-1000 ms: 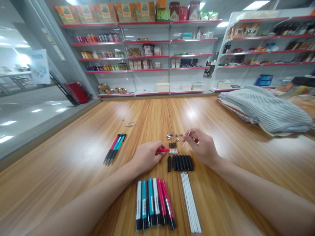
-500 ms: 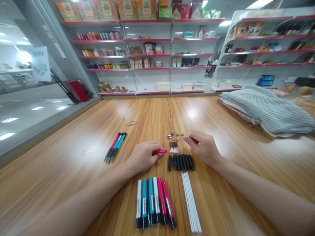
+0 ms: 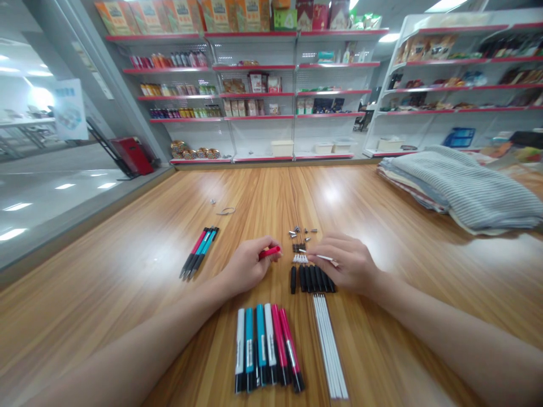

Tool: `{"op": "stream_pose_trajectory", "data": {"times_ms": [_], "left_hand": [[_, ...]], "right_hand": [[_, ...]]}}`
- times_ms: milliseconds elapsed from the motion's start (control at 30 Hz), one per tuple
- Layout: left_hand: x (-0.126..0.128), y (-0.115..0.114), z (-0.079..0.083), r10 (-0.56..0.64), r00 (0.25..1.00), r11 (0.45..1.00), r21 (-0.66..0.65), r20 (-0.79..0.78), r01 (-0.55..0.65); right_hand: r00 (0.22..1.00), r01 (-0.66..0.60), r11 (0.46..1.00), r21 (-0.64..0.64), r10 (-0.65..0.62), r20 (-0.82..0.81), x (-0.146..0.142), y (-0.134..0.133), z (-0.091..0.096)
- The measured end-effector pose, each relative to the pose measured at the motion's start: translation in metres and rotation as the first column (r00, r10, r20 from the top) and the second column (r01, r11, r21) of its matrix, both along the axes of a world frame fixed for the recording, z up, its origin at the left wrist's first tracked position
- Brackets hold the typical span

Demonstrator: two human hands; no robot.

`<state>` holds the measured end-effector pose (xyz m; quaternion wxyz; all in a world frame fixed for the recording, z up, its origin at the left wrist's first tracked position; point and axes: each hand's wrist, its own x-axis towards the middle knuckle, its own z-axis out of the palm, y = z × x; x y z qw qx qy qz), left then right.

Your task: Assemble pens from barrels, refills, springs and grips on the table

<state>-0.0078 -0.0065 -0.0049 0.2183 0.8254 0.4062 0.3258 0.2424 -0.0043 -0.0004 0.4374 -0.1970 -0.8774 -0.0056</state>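
My left hand (image 3: 246, 264) is closed on a short red pen barrel (image 3: 270, 252), its end poking out to the right. My right hand (image 3: 344, 262) pinches a thin white refill (image 3: 317, 255), now lying almost level and pointing left over a row of small white tips (image 3: 299, 259). Just under the right hand lies a row of black grip sleeves (image 3: 311, 279). Small metal springs and tips (image 3: 302, 232) are scattered beyond both hands.
Several pen barrels in white, teal and red (image 3: 266, 348) lie near me, with white refills (image 3: 330, 345) beside them. Three assembled pens (image 3: 199, 252) rest to the left. Folded striped cloth (image 3: 458, 185) is stacked at the right. Store shelves (image 3: 254, 90) line the far wall.
My right hand dropped and turned the white refill from upright to almost level, pointing left. My left hand tilted the red barrel's end slightly upward.
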Motion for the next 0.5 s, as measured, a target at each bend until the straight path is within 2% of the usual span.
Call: {"op": "stream_pose_trajectory", "data": {"times_ms": [167,500], "left_hand": [[-0.0005,0.0035,-0.0004,0.005,0.995,0.997,-0.081,0.103,0.004],[0.0025,0.0004,0.0068,0.002,0.984,0.993,-0.114,0.176,0.019]], "right_hand": [[0.991,-0.050,0.997,0.064,0.042,0.126,-0.0019,-0.0063,0.0023],[0.985,-0.085,0.987,0.134,0.062,0.162,-0.0004,-0.0070,0.0035]]}}
